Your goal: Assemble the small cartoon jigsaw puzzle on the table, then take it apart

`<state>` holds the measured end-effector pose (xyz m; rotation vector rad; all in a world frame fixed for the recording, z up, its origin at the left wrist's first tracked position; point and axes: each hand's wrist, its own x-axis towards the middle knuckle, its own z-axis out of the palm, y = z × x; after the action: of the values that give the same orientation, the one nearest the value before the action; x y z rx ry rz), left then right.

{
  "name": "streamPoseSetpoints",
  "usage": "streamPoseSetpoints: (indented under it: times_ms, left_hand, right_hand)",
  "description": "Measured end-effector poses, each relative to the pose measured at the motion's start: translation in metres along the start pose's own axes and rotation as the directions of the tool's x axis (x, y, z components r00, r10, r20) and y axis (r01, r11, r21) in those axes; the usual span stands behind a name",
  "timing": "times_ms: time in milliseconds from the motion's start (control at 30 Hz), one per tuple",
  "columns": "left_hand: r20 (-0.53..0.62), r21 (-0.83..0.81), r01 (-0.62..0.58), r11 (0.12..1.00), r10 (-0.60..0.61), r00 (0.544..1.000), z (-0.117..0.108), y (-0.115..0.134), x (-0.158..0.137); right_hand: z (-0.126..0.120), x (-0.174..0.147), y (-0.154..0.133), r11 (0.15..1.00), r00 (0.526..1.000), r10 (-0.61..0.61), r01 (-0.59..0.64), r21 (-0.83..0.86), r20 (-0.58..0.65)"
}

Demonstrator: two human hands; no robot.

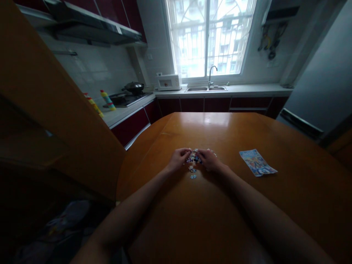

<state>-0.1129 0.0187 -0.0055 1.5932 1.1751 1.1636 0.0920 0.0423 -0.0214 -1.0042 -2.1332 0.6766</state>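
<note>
A small heap of jigsaw puzzle pieces (193, 157) lies on the wooden table (170, 205), between my two hands. My left hand (179, 158) is at the heap's left side, its fingers closed together at the pieces. From the right, my right hand (209, 159) reaches into the heap with fingers bent inward. Whatever the fingertips hold is too small to make out. Two loose pieces lie on the near side of the heap, the closest a pale blue puzzle piece (193, 176). More pieces show behind my right hand, partly hidden by it.
A colourful printed sheet (257, 162) lies on the table to the right. Beyond the table are a sink (196, 89), a microwave (168, 82) and a stove with a wok (134, 87). A wooden panel (63, 99) stands close on the left, a refrigerator (319, 80) at right.
</note>
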Motion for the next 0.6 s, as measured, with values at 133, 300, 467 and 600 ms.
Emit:
streamPoseSetpoints:
  times_ms: [133,300,467,600]
  left_hand:
    - [0.001,0.03,-0.031,0.999,0.031,1.0,0.001,-0.001,0.001]
    - [0.001,0.097,-0.081,0.992,0.082,0.997,-0.001,-0.004,0.002]
    - [-0.016,0.169,-0.157,0.973,0.162,0.987,-0.004,0.001,0.002]
    - [0.042,0.195,-0.247,0.949,0.244,0.969,-0.002,0.012,-0.004]
  right_hand:
    - [-0.001,-0.001,-0.003,1.0,1.0,0.003,-0.003,-0.016,0.006]
    - [-0.003,-0.003,-0.008,0.997,1.0,0.023,-0.023,-0.076,0.007]
    - [-0.004,-0.003,-0.01,0.994,0.999,0.035,-0.033,-0.106,0.009]
    - [-0.003,-0.003,-0.015,0.99,0.998,0.035,-0.028,-0.136,0.048]
